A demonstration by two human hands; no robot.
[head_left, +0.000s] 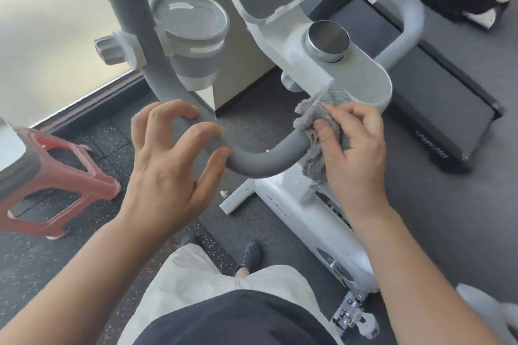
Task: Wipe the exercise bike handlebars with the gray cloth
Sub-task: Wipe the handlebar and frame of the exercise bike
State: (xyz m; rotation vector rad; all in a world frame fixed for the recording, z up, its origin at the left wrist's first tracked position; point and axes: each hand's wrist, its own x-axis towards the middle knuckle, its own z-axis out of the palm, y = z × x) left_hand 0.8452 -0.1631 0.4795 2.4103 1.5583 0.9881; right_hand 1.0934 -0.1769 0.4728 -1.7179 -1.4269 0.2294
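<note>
The exercise bike's grey padded handlebar [260,161] curves from the upper left down across the middle of the head view and up to the white stem. My right hand [353,148] presses the fluffy gray cloth [314,120] around the bar just below the stem's flat plate. My left hand [171,154] hovers over the bar's lower left bend with its fingers spread and curled, the fingertips at or near the padding and nothing held.
A grey cup holder [193,36] is clamped to the left bar. A metal knob [328,40] tops the stem. A red plastic stool [56,176] stands on the floor at left, a treadmill [437,109] at right. The bike's white frame [316,221] and a pedal [353,316] are below.
</note>
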